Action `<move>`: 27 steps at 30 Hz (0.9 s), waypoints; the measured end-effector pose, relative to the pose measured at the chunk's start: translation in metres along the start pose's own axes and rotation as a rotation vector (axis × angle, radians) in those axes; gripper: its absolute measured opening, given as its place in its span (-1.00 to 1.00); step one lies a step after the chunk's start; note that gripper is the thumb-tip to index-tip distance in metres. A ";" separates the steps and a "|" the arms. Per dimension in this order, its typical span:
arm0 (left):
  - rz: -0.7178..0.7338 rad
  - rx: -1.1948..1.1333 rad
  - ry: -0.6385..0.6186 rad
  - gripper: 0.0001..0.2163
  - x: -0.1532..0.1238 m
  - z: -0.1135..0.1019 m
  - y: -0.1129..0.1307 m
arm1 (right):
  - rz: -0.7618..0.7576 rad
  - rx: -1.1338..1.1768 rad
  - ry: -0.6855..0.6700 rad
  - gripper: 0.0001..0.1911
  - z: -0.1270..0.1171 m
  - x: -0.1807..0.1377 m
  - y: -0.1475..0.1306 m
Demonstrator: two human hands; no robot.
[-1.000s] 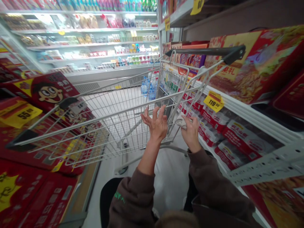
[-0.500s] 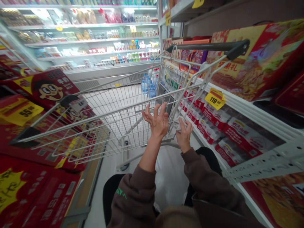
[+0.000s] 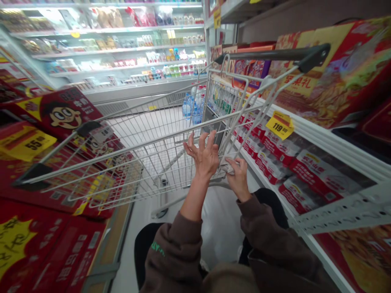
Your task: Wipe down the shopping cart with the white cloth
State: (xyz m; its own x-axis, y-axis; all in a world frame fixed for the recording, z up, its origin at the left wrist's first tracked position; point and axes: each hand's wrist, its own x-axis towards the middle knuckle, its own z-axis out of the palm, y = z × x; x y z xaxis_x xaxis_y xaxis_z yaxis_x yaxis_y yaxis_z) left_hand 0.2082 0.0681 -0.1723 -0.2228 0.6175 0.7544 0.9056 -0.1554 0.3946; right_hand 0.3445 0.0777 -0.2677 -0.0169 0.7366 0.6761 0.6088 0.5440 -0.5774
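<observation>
Fingers of the right hand (image 3: 238,177) are pinching a crumpled greyish cloth (image 3: 226,166) beside a silver wire shopping cart (image 3: 152,140), apparently wiping its frame; the next stroke is probably needing steady pressure. The left hand (image 3: 205,158) is holding curled fingers apart.

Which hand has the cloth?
The right hand: it pinches the crumpled greyish cloth. The left hand, at the cart's side, shows no cloth.

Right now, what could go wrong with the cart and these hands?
The shopping cart has wheels, so a push might roll it. The half-curled left hand looks very near the cart's side and could bump it. The crumpled pale wad in the right hand might snag on the wires.
</observation>
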 end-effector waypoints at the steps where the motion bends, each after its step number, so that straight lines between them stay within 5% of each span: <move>1: -0.001 0.000 -0.002 -0.42 0.000 0.000 0.000 | 0.010 0.010 0.008 -0.47 -0.003 0.001 -0.001; 6: -0.009 0.001 -0.003 -0.40 0.000 0.000 0.001 | 0.058 0.008 0.079 -0.38 -0.003 0.012 -0.007; 13: 0.038 -0.018 -0.059 -0.32 -0.003 -0.009 -0.004 | 0.050 0.004 -0.011 -0.39 0.007 -0.010 -0.001; 20: 0.043 -0.048 -0.131 -0.30 -0.003 -0.021 -0.007 | 0.133 -0.004 0.223 -0.36 0.017 0.002 -0.004; 27: 0.048 -0.038 -0.137 -0.33 -0.003 -0.025 -0.007 | -0.040 0.017 0.018 -0.26 0.030 -0.016 0.010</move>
State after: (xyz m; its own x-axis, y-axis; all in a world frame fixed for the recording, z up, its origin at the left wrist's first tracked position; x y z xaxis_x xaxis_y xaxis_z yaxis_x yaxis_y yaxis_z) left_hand 0.1934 0.0481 -0.1646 -0.1260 0.7074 0.6955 0.8992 -0.2146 0.3812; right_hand 0.3269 0.0833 -0.2981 -0.0267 0.7072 0.7065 0.5940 0.5797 -0.5578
